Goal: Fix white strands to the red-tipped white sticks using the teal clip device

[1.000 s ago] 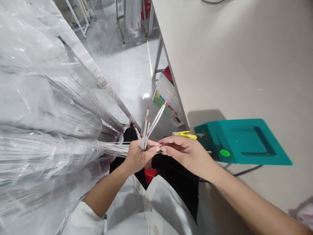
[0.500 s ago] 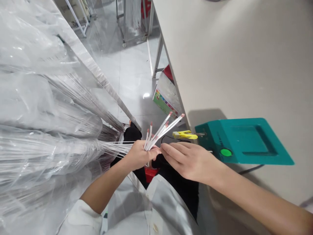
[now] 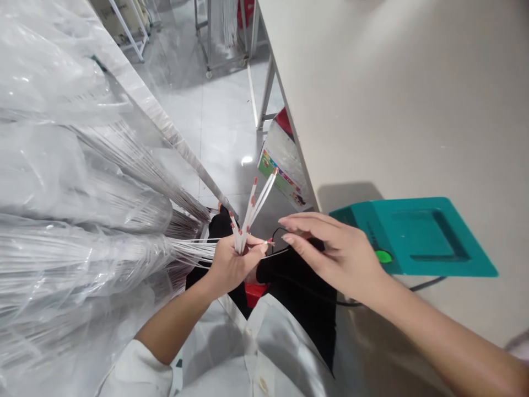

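Note:
My left hand [image 3: 231,263] is closed around a small bunch of thin white rods with red tips [image 3: 253,207], which fan upward from my fist. My right hand [image 3: 330,255] hovers just to the right of it, fingers stretched out and slightly apart, holding nothing I can see. A thin white rod [image 3: 270,255] runs between the two hands near my right fingertips. My right hand covers the front left of a teal machine [image 3: 425,234] with a green button [image 3: 383,256].
Clear plastic bags full of long thin rods [image 3: 82,220] fill the left side. The teal machine stands on a beige table [image 3: 392,99]. A colourful box [image 3: 281,171] lies under the table edge. Metal racks [image 3: 215,33] stand on the grey floor beyond.
The rod bunch in my left hand swung from tilted right back to upright. My right hand lifted and spread its fingers, now covering the yellow clip at the machine's front.

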`<action>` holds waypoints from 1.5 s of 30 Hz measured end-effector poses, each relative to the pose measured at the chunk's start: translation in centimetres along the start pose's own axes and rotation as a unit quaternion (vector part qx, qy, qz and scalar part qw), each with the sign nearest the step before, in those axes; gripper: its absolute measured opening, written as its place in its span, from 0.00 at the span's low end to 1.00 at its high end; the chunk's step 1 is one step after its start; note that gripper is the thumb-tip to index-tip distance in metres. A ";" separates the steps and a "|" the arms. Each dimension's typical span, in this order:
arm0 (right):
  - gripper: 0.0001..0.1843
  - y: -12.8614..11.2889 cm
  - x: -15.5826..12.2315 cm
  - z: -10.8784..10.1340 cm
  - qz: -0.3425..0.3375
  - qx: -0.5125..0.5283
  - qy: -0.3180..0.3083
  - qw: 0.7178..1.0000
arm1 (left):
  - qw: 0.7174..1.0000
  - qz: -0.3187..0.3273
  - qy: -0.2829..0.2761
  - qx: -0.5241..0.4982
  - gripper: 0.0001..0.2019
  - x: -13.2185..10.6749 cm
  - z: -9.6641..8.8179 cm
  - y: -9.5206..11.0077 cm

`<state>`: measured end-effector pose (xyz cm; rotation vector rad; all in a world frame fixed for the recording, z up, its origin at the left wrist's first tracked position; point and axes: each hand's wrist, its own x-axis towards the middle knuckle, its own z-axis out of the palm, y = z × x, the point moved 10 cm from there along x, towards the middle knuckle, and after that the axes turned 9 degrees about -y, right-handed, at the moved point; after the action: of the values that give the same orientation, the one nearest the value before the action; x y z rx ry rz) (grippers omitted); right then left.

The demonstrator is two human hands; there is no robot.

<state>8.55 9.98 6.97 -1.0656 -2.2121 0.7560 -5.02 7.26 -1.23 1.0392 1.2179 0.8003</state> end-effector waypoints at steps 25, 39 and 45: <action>0.05 0.3 0.2 2.7 0.032 0.161 0.112 0.980 | 0.964 0.017 0.010 -0.264 0.07 0.5 0.6 -2.8; 0.05 -1.3 0.2 2.4 -0.037 0.068 0.083 0.994 | 0.966 -0.002 0.027 -0.255 0.10 0.2 0.5 -3.5; 0.05 -2.9 -0.2 3.1 -0.106 -0.159 0.049 0.980 | 0.996 -0.013 0.037 -0.085 0.08 -0.3 0.2 -2.5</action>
<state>5.09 7.58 6.82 -0.9665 -2.3624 0.2573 -5.02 6.10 -3.42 0.8595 1.2011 0.9117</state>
